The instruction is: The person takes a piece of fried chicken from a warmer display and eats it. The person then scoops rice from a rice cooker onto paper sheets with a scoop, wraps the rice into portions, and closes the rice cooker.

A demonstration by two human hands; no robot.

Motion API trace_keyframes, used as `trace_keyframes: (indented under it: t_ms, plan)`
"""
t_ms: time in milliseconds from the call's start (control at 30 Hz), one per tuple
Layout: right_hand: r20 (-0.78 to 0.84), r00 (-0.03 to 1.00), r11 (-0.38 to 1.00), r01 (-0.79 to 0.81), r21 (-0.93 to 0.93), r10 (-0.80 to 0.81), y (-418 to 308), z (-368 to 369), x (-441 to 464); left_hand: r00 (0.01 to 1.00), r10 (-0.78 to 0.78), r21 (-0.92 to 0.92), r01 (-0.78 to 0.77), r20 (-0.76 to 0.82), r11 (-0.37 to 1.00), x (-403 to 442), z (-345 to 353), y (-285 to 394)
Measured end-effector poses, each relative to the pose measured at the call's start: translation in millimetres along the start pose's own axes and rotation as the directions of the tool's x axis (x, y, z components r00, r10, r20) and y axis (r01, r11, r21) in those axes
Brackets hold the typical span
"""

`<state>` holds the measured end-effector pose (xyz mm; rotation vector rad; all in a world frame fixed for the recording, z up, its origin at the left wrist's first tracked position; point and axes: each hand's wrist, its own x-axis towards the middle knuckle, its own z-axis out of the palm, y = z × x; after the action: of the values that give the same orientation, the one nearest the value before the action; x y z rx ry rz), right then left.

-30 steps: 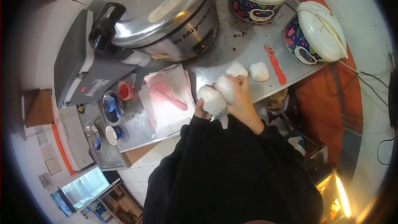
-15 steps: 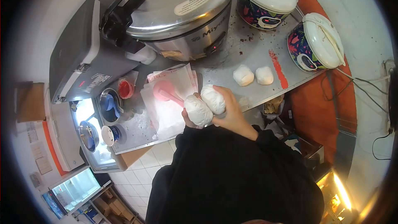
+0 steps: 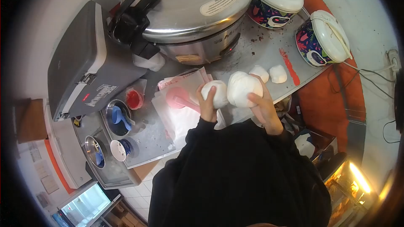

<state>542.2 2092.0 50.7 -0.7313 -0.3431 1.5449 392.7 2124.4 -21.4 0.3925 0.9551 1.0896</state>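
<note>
A rounded white bundle (image 3: 217,94) is gripped in my left hand (image 3: 207,106), above the right edge of the white paper sheets (image 3: 172,120). My right hand (image 3: 266,108) is wrapped round a larger white bundle (image 3: 244,89), which seems to be two pressed together. The bundles in my two hands are side by side, almost touching. Two smaller white bundles rest on the metal table beyond my right hand, one (image 3: 260,73) partly behind it and one (image 3: 278,74) fully visible. On the sheets lies a pink scoop (image 3: 178,98), its handle pointing toward my left hand.
A big steel cooker (image 3: 198,17) stands at the back, a grey cool box (image 3: 90,63) to its left. Two floral cookers (image 3: 275,4) (image 3: 322,38) are at the back right. At left are a red-filled container (image 3: 134,99), a bowl with blue scoops (image 3: 118,117) and a paper cup (image 3: 120,149).
Both hands have risen and moved right from over the sheets. The bundles, pressed together before, are now slightly apart, and the view has shifted.
</note>
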Motion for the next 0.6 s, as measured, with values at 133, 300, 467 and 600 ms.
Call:
trace_keyframes:
  t_ms: [133,300,467,600]
  plan:
    - [-0.123,0.992,0.85,-0.05,-0.524,-0.018,19,17,1,0.991,0.084,0.099,-0.094,0.103,0.991,1,-3,-3]
    - [-0.054,0.957,0.454,0.086,-0.887,-0.287,33,27,-14,0.941,0.007,0.087,-0.039,0.339,0.995,-9,-16,-2]
    - [0.04,0.978,0.137,0.069,-0.988,-0.207,31,36,-32,0.849,-0.097,-0.003,0.116,0.519,0.993,-31,-18,6]
    - [0.092,0.983,0.181,0.121,-0.976,-0.157,23,20,-31,0.798,-0.177,0.066,0.17,0.576,0.983,-36,-23,9]
